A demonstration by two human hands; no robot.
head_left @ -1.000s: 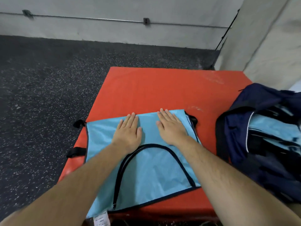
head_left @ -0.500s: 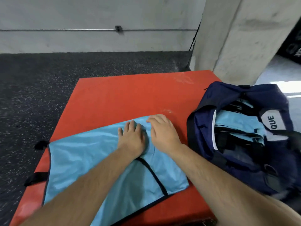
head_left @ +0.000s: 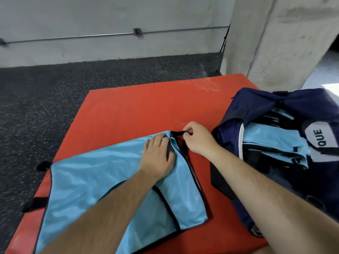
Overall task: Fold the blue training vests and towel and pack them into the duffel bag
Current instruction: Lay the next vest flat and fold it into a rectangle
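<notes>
Vest of light blue shiny fabric with black trim (head_left: 102, 180), spread flat on red padded mat (head_left: 128, 107), covering near left part, left side along mat's left edge, bottom out of frame at near edge. Vest's far right corner close to mat's middle. Black side straps (head_left: 43, 165) sticking out past vest's left side, over mat's left edge.

Left hand (head_left: 157, 158) palm down on vest, close to that far right corner, fingers straight and together, pressing fabric flat, gripping nothing. Right hand (head_left: 199, 139) just past vest's right side, fingers curled, thumb and forefinger pinching black strap loop (head_left: 177, 133) at same corner, red mat showing through loop. Hands near each other, not touching.

Navy blue fabric duffel bag (head_left: 256, 107) at mat's right edge, toward far right corner, top open. Inside: light blue folded cloth with black trim (head_left: 269, 142), probably folded vests, too blurred to be sure. White patch lettered "QUE" (head_left: 318, 138) on bag's right part.

Dark speckled rubber floor (head_left: 45, 88) left of and beyond mat. Grey concrete wall (head_left: 110, 15) at back, thin metal conduit (head_left: 91, 36) along it. Concrete pillar (head_left: 275, 43) behind bag.
</notes>
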